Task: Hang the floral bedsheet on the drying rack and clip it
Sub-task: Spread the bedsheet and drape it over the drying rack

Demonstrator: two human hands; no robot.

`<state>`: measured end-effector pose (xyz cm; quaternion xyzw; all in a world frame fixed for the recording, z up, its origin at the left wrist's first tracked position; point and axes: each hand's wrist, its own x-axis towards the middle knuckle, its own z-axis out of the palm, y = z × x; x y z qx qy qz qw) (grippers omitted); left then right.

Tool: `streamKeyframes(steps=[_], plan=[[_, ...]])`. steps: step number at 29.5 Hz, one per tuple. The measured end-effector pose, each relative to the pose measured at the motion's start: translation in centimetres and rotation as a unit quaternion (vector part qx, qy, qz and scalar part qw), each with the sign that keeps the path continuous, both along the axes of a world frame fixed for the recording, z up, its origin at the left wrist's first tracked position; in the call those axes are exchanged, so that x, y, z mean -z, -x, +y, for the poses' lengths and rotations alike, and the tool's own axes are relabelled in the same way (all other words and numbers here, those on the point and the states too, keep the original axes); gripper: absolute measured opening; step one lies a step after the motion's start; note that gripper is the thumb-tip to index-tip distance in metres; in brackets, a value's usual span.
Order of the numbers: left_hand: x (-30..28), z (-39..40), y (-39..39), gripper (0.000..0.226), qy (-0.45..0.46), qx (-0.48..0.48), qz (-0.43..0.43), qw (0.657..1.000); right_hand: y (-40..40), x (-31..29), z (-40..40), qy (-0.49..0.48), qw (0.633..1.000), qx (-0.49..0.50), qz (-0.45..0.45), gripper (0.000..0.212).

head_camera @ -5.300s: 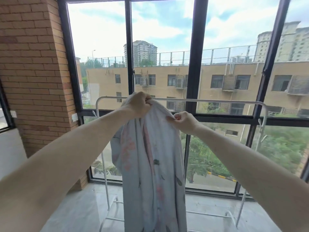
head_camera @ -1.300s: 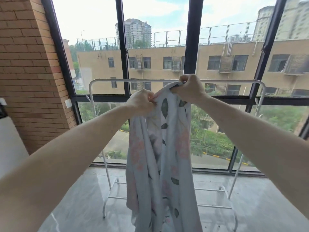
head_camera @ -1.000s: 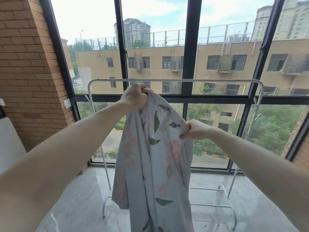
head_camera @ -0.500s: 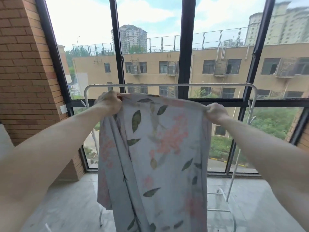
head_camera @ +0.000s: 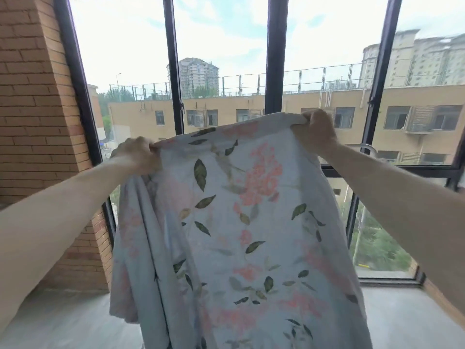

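Note:
The floral bedsheet, pale grey-blue with pink blossoms and green leaves, hangs spread out in front of me. My left hand grips its top edge at the left. Higher up, my right hand grips the top edge at the right, so the edge slopes upward to the right. The sheet hides almost all of the white drying rack; only its curved upper right corner shows beside my right forearm. No clips are in view.
Tall black-framed windows stand right behind the sheet, with buildings outside. A brick wall closes the left side. A grey floor stretches below, and a low brick edge runs along the right.
Both hands have lifted the spread sheet higher, the right more than the left. The sheet now covers the rack's top bar, which was visible above it half a second ago.

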<state>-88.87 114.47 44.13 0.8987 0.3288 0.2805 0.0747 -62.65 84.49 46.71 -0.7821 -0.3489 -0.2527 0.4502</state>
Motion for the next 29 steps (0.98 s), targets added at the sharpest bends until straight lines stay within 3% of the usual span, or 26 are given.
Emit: streamKeyframes(steps=[2,6,12,19,21,24,25,29], plan=[[0.4,0.2,0.0,0.033,0.004,0.019,0.008,1.0,-0.7,0.7,-1.0,0.019,1.0,0.01,0.022,0.024],[0.8,1.2,-0.1,0.016,0.009,0.03,0.008,0.999,-1.3,2.2,-2.6,0.073,0.997,0.02,0.034,0.034],[2.0,0.2,-0.5,0.025,0.032,0.028,0.006,0.999,-0.4,5.8,-1.6,0.11,0.989,0.022,0.095,0.036],[2.9,-5.5,-2.1,0.021,0.061,0.156,-0.025,0.986,4.0,6.3,3.0,0.099,0.988,-0.059,0.099,0.031],[4.1,-7.5,-3.0,0.037,0.07,0.216,-0.007,0.974,5.1,6.4,4.4,0.09,0.988,-0.077,0.1,0.029],[6.0,-9.1,-4.5,0.074,0.042,0.213,0.043,0.975,6.8,6.3,6.2,0.082,0.984,-0.12,0.098,0.029],[6.7,-9.0,-5.2,0.071,0.039,0.208,0.048,0.976,7.3,6.2,6.6,0.082,0.983,-0.135,0.095,0.028],[8.1,-7.8,-6.4,0.02,0.059,0.195,0.006,0.979,7.5,6.6,6.8,0.088,0.983,-0.139,0.079,0.03]])
